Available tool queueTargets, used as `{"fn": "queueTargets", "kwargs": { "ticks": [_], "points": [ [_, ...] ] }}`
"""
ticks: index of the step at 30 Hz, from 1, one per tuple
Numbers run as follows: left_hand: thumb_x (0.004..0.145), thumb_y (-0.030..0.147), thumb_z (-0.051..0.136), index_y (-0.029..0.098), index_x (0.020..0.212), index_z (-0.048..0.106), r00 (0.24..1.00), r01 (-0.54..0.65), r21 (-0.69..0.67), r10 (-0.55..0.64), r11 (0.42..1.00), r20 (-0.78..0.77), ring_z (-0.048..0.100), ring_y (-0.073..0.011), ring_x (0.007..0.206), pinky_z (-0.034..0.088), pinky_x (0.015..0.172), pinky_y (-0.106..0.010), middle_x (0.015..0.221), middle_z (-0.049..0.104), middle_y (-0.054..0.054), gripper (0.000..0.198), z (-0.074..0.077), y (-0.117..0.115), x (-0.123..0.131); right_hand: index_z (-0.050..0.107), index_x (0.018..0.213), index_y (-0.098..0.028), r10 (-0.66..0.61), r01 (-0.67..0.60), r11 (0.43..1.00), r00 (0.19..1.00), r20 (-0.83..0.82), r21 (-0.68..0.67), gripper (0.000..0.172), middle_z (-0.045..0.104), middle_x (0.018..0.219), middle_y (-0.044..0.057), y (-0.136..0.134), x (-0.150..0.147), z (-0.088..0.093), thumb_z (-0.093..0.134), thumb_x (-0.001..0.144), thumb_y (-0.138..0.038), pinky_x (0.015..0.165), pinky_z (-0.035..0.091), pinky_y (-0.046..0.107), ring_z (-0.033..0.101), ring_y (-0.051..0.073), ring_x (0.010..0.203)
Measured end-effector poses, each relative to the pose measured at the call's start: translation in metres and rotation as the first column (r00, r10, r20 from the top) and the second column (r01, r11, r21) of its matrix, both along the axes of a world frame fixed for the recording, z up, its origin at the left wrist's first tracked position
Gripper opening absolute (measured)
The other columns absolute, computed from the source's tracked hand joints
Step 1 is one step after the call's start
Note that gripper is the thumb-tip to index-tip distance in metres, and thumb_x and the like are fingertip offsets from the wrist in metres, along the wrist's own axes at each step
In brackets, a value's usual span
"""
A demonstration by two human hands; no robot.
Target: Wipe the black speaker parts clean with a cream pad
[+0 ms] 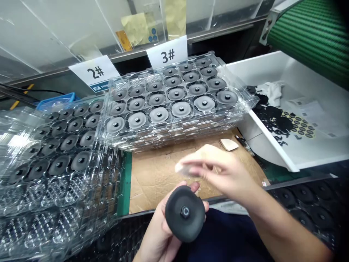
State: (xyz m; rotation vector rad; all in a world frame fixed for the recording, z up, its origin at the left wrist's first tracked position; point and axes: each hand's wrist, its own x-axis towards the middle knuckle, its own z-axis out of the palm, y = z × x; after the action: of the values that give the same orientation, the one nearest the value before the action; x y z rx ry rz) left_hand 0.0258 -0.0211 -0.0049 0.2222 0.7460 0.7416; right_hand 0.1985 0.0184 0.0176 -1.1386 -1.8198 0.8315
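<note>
My left hand (170, 222) holds a black rounded-square disc (177, 214) with a small stub at its middle, face up, fingers wrapped around its edge. Above and to the right of it is my right hand (218, 167), blurred by motion, with thumb and forefinger pinched together. A pale, greyish smear shows at those fingertips; I cannot make out what it is. Both hands are apart from each other, over the near edge of a cardboard sheet (152, 178). A whitish wedge-shaped pad (229, 144) lies on the cardboard beyond my right hand.
Stacked clear trays (174, 122) of similar discs stand behind the cardboard, under a "3#" sign (167, 54). More trays (62, 145) fill the left, by a "2#" sign (94, 71). A white bin (278, 145) with black scraps is at right, below a green roll (311, 36).
</note>
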Motion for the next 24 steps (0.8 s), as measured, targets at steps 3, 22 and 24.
{"fn": "queueTargets", "kwargs": {
  "ticks": [3, 22, 24],
  "points": [
    [0.065, 0.020, 0.073, 0.028, 0.104, 0.065, 1.000, -0.011, 0.005, 0.010, 1.000, 0.028, 0.064, -0.0266, 0.094, 0.052, 0.080, -0.032, 0.122, 0.060, -0.005, 0.040, 0.000, 0.003, -0.004, 0.064, 0.100, -0.022, -0.221, 0.240, 0.936, 0.970, 0.103, -0.258, 0.019, 0.067, 0.095, 0.003, 0.001, 0.009, -0.041, 0.050, 0.088, -0.027, 0.068, 0.048, 0.024, 0.061, 0.015, 0.084],
    [0.073, 0.031, 0.064, 0.029, 0.120, 0.053, 0.960, -0.274, 0.088, 0.278, 0.958, -0.032, 0.050, -0.0269, 0.116, 0.037, 0.101, -0.038, 0.125, 0.056, -0.007, 0.049, -0.032, 0.006, -0.023, 0.060, 0.105, -0.019, -0.325, 0.376, 0.907, 0.912, 0.252, -0.190, 0.025, 0.065, 0.095, 0.007, 0.000, -0.017, -0.117, 0.044, 0.087, -0.025, 0.069, 0.051, 0.032, 0.063, 0.019, 0.078],
    [0.072, 0.032, 0.066, 0.027, 0.121, 0.052, 0.959, -0.270, 0.125, 0.279, 0.955, -0.060, 0.050, -0.0267, 0.116, 0.039, 0.099, -0.036, 0.125, 0.056, -0.008, 0.052, -0.032, 0.005, -0.023, 0.051, 0.118, -0.022, -0.334, 0.370, 0.911, 0.921, 0.201, -0.183, 0.031, 0.063, 0.104, 0.005, -0.001, -0.024, -0.078, 0.044, 0.088, -0.024, 0.064, 0.051, 0.027, 0.062, 0.016, 0.075]
  ]
}}
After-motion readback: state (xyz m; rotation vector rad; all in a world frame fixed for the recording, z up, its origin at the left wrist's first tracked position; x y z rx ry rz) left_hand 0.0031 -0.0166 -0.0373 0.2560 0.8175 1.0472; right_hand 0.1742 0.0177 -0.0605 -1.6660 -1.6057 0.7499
